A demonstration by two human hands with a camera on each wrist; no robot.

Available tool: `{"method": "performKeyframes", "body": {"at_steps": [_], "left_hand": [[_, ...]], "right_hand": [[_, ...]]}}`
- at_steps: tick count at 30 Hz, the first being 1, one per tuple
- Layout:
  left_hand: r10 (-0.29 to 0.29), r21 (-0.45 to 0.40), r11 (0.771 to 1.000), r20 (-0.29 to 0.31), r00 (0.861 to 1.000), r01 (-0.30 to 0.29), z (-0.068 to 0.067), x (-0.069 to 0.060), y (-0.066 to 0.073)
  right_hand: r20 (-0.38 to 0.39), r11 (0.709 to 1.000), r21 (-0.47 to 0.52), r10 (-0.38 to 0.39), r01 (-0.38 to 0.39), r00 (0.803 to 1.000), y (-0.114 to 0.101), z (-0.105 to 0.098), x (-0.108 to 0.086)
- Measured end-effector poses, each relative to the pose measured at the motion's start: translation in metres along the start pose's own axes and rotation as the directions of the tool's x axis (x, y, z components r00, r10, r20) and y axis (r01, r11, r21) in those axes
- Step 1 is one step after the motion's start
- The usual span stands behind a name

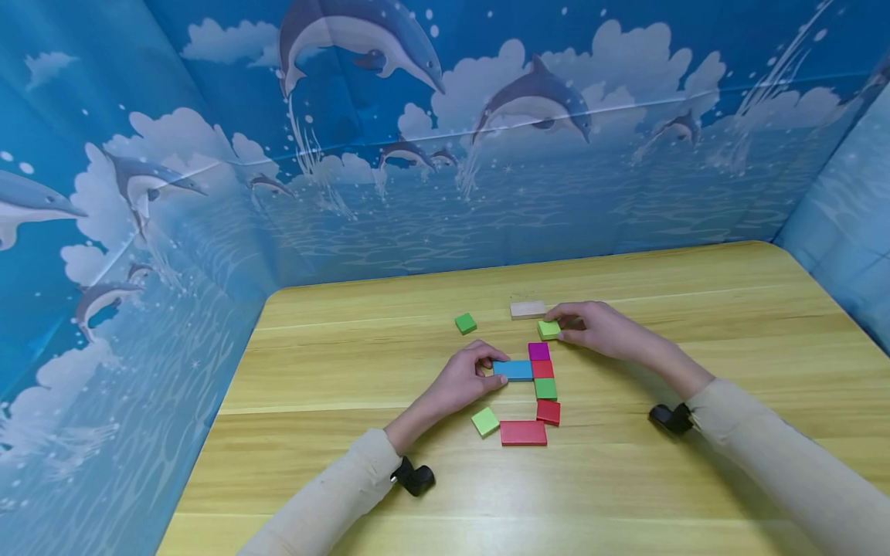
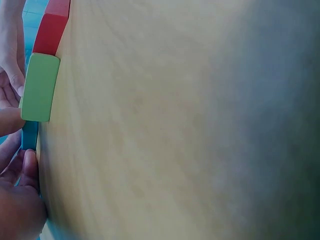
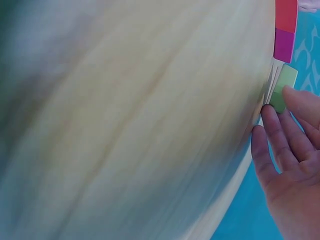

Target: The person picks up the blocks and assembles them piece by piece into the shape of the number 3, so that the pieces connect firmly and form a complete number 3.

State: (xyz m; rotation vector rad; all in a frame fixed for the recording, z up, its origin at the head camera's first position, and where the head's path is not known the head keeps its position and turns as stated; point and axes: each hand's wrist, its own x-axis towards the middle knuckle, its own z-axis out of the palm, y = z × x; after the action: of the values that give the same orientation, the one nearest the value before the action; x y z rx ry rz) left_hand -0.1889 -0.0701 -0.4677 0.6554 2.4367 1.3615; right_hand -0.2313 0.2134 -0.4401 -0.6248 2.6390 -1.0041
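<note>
"Ten blocks on the table (image 1: pixel 313 371), and nearest us lies the long red block (image 1: pixel 524 433), with the loose lime block (image 1: pixel 486 422) askew off its left end."

"Then the small red block (image 1: pixel 548 411), sitting crooked below the green block (image 1: pixel 545 388). Can't tell whether those two touch. A low wrist dragged through here could scatter that corner."

"Now the left hand (image 1: pixel 469 378)! Thumb and fingers bent round the blue block (image 1: pixel 513 371), parted only by its width. It butts against the middle red block (image 1: pixel 543 369), so too hard a shove rightward would push that one out of line."

"Past the purple block (image 1: pixel 538 351), the right hand (image 1: pixel 598 328) pinches the upper lime block (image 1: pixel 548 330) between thumb and fingertips, just short of the purple. Is it off the wood? Can't tell."

"Danger spot! Pushed in at an angle, it could knock the purple sideways and bend the row."

"The far green block (image 1: pixel 466 323) sits safely apart, over to the left. But those right fingers are close to the pale block (image 1: pixel 528 310); one stray knuckle could nudge it toward the dolphin curtain (image 1: pixel 417 247)."
</note>
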Motion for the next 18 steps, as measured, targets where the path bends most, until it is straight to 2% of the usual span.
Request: {"method": "performKeyframes", "body": {"at_steps": [10,18], "left_hand": [[0.003,0.006,1.000,0.003,1.000,-0.003,0.0005,0.0007,-0.0017],[0.008,-0.001,1.000,0.000,1.000,-0.008,-0.0002,-0.0003,-0.0003]], "right_hand": [[0.045,1.000,0.022,-0.008,0.007,0.999,-0.0023,0.0012,0.0075],[0.059,0.999,0.034,-0.044,0.042,0.997,-0.0052,0.0016,0.0093]]}}
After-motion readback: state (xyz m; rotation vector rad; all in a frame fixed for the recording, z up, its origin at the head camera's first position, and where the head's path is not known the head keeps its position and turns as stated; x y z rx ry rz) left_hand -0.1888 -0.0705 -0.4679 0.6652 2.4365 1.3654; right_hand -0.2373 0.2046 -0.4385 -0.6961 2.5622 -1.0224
